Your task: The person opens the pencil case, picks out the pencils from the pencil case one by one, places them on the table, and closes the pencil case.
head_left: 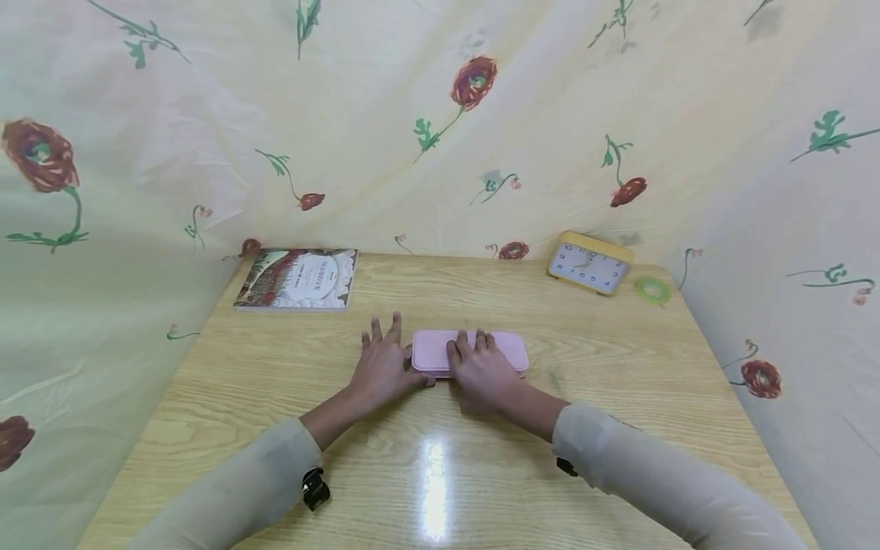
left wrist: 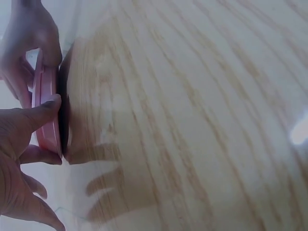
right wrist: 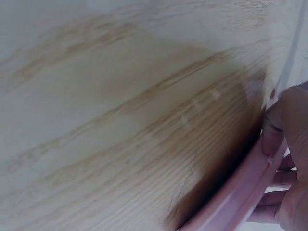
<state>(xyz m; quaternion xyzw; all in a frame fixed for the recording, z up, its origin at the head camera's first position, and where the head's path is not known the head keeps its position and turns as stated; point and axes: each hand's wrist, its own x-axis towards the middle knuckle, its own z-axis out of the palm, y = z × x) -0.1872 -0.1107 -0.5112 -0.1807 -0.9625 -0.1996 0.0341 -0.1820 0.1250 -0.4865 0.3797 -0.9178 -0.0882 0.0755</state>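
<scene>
A pink pencil case [head_left: 431, 351] with rounded corners lies lengthwise across the middle of the wooden table, its lid down. My left hand [head_left: 383, 368] pinches the left end, thumb along the front side and index finger at the corner; the other fingers spread away from it. Over the lid, my right hand [head_left: 484, 376] bends its fingers onto the top, and its thumb presses the front edge in the right wrist view. The left wrist view shows the case's pink side [left wrist: 47, 89] between both hands. The right palm hides part of the front.
At the back left of the table [head_left: 275, 397] lies a book [head_left: 302, 279] with a printed cover. A yellow-framed clock [head_left: 591, 263] stands at the back right, beside a green roll of tape [head_left: 652, 289]. Flowered cloth [head_left: 385, 114] hangs behind and along the sides.
</scene>
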